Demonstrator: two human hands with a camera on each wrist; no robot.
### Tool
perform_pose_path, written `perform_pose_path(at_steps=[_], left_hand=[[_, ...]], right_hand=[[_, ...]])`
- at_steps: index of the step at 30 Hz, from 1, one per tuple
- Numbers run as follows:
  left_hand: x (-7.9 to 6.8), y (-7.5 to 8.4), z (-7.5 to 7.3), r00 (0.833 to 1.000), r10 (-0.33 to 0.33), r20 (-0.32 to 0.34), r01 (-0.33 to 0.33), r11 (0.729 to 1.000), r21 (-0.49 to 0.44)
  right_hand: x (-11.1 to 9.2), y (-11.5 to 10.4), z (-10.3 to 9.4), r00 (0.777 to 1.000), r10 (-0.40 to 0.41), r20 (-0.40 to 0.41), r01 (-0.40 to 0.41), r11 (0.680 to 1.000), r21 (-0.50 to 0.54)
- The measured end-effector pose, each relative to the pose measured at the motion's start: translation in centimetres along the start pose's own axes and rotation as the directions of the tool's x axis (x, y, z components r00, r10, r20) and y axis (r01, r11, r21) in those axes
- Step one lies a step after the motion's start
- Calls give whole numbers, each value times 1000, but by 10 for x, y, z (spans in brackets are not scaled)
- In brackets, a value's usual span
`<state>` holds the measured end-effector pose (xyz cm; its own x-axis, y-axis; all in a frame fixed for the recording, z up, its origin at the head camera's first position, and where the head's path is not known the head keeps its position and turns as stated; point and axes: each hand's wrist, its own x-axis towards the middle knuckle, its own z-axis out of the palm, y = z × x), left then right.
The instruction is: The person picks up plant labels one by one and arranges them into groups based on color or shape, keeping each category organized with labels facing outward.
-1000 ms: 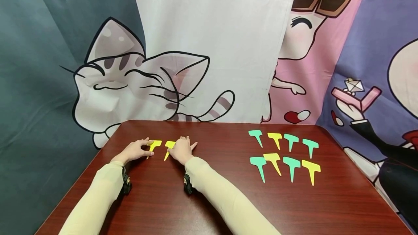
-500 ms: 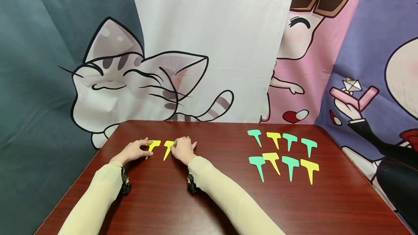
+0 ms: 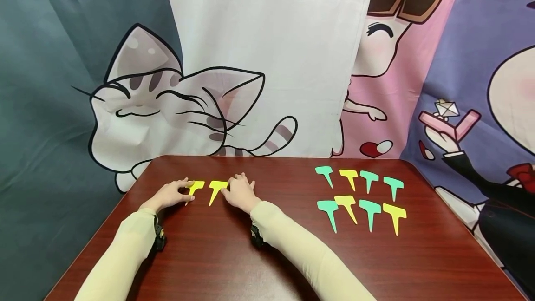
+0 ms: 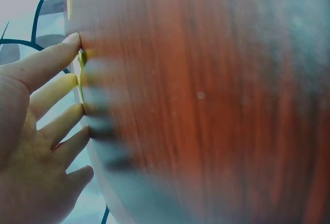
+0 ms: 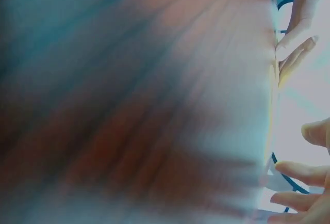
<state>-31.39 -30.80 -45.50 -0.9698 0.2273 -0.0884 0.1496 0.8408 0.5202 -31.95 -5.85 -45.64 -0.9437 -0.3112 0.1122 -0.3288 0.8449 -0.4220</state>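
Observation:
In the head view, my left hand (image 3: 167, 195) rests on the table at the left, its thumb and fingers touching a yellow T-shaped plant label (image 3: 195, 186). The left wrist view shows those fingers fairly straight, fingertips against the label (image 4: 80, 79), which is seen edge-on. To its right lies a second yellow plant label (image 3: 217, 188), flat, its stem pointing toward me. My right hand (image 3: 241, 193) is at this label's right end with fingers spread; whether it touches is hard to tell. In the right wrist view, the right hand's fingers (image 5: 301, 175) are apart and hold nothing.
Several green and yellow plant labels lie in two rows at the right of the brown table (image 3: 284, 226), among them a green one (image 3: 370, 212) and a yellow one (image 3: 395, 215). A cartoon-printed cloth (image 3: 267, 22) hangs behind the table's far edge.
My right hand has drawn back to the right from the second yellow label, uncovering more of its crossbar. My left hand stays at the first label. The view has shifted slightly.

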Motion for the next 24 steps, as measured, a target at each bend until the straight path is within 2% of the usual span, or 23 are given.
perform_pose_path(at_steps=[8, 16, 24], left_hand=[[-2, 3, -1, 1000, 5, 11, -5, 1000, -4], [0, 1, -2, 1000, 3, 14, -3, 1000, -1], [0, -1, -1, 1000, 5, 14, -5, 1000, -5]], right_hand=[[-7, 13, -13, 998, -55, 33, 55, 998, -20], [-14, 30, -30, 998, -53, 26, 54, 997, -52], [-21, 50, -44, 999, -46, 14, 46, 998, -31]])
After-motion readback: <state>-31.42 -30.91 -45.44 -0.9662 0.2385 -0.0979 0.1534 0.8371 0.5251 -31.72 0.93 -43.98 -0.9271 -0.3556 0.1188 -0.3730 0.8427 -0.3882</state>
